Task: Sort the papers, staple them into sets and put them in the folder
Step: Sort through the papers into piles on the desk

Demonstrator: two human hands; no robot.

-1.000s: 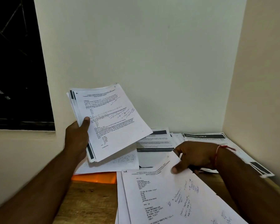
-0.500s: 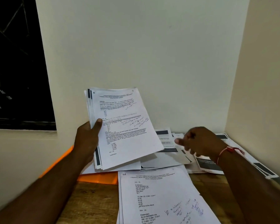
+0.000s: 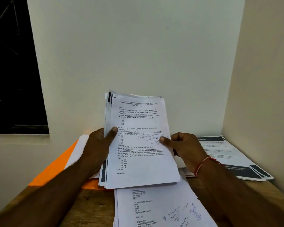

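Note:
I hold a stack of printed papers (image 3: 141,145) upright in front of me, over the table. My left hand (image 3: 98,145) grips the stack's left edge, thumb on the top sheet. My right hand (image 3: 182,146) grips the right edge, thumb pressed on the front page. The top sheet carries printed maths questions, handwritten notes and a "3" in its top right corner. An orange folder (image 3: 56,167) lies on the table at the left, partly under loose sheets. Another pile of printed sheets (image 3: 156,208) lies on the table just below the held stack.
Papers with dark header bars (image 3: 233,158) lie at the right, against the side wall. The wooden table (image 3: 95,203) sits in a corner, white walls behind and to the right. A dark window (image 3: 11,66) is at the upper left.
My left hand brought the stack from the left to the centre. My right hand left the sheets on the table and took hold of the stack's right edge.

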